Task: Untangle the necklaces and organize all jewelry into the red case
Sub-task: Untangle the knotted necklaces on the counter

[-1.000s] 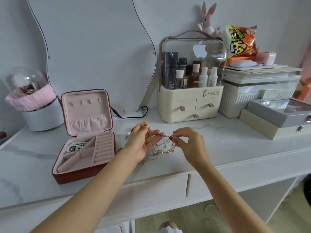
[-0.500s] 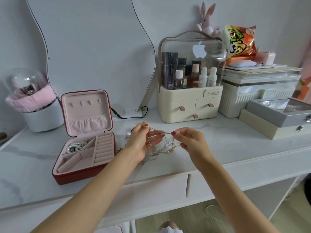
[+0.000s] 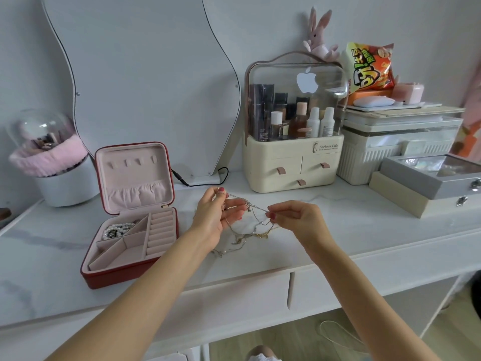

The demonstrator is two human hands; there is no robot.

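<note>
Above tabletop [image 3: 338,230], both hands' fingers pinch tangled necklaces [image 3: 250,230]; individual chains indistinguishable, knot blurred.

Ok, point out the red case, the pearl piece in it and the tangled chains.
Red case [image 3: 112,278]: head view, on its front outer wall.
Pearl piece [image 3: 118,228]: head view, on the beads in the back-left compartment.
Tangled chains [image 3: 256,231]: head view, on the loops hanging between both hands.

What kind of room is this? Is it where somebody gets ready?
Probably a bedroom dressing table. A wavy mirror stands at the back, a clear-topped organizer holds bottles of cosmetics, and an open red jewelry case sits on the white tabletop.
</note>
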